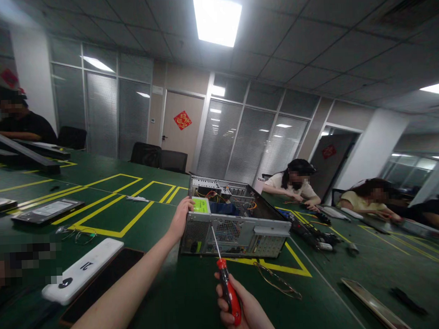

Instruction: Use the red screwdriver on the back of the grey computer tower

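Observation:
An opened desktop computer case [239, 221] lies on the green table, its rear panel facing me. Inside, a power supply with a bright green label [201, 205] sits at the left corner, and coloured cables run beyond it. My left hand [178, 218] grips that left corner, fingers over the edge by the power supply. In my right hand [246, 305] is a screwdriver [230, 294] with a red and black handle. Its shaft points up and away, and the tip is at the rear panel near the power supply; whether it touches a screw I cannot tell.
Left on the table are a white device marked 21 [88, 269], a dark flat slab [108, 278], a hard drive [48, 210] and glasses [81, 235]. Another pair of glasses [277, 280] lies near the case. Rightward are loose parts [315, 233], a phone-like slab [373, 303] and co-workers [292, 183].

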`<state>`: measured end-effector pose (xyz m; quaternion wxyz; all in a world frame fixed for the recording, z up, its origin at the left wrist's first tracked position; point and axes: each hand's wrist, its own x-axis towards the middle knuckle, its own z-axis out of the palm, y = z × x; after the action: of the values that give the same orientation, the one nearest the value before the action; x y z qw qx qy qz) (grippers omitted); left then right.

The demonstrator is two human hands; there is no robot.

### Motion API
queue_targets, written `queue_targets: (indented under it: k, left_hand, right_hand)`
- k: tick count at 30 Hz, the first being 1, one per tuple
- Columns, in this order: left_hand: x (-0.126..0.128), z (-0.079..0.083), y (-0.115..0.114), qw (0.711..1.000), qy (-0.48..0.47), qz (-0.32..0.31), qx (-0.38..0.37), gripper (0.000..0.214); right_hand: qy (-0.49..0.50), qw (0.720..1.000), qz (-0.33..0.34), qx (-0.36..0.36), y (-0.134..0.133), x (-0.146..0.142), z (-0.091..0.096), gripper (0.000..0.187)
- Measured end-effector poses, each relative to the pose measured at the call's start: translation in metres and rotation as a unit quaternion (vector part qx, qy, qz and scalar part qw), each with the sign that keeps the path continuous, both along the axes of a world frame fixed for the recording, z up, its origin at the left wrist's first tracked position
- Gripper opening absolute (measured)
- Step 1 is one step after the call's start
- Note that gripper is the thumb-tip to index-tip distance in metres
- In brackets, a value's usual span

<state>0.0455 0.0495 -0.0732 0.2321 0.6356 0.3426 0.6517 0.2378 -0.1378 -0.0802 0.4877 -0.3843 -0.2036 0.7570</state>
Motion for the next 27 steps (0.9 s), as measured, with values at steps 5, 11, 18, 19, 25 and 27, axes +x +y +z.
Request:
queue_targets:
  k: [5, 11, 18, 19, 25, 27]
  left_hand:
    - [-0.001, 0.000, 0.000, 1.000, -0.002, -0.003, 0.002, 0.039]
    - [-0.001, -0.001, 0.000, 1.000, -0.003, -0.002, -0.004, 0.038]
    - [-0.001, -0.001, 0.000, 1.000, -0.007, -0.006, -0.004, 0.037]
    - [-0.001, -0.001, 0.001, 1.000, -0.006, -0.005, -0.002, 0.037]
    - [-0.001, -0.001, 0.000, 1.000, -0.012, -0.009, 0.001, 0.037]
    - [-0.001, -0.002, 0.001, 1.000, -0.010, -0.010, 0.003, 0.037]
  right_hand:
    - [0.012, 1.000, -0.005, -0.006, 0.002, 0.000, 0.001, 0.061]
    - [0.037, 0.999, -0.008, 0.009, -0.001, 0.002, 0.001, 0.047]
    - [0.065, 0.998, 0.023, 0.004, -0.002, 0.006, -0.002, 0.036]
    - [0.069, 0.997, 0.031, -0.014, -0.002, 0.007, -0.002, 0.035]
    - [0.064, 0.989, 0.129, -0.017, 0.002, 0.011, -0.003, 0.048]
    - [0.076, 0.987, 0.144, 0.003, 0.001, 0.012, -0.002, 0.054]
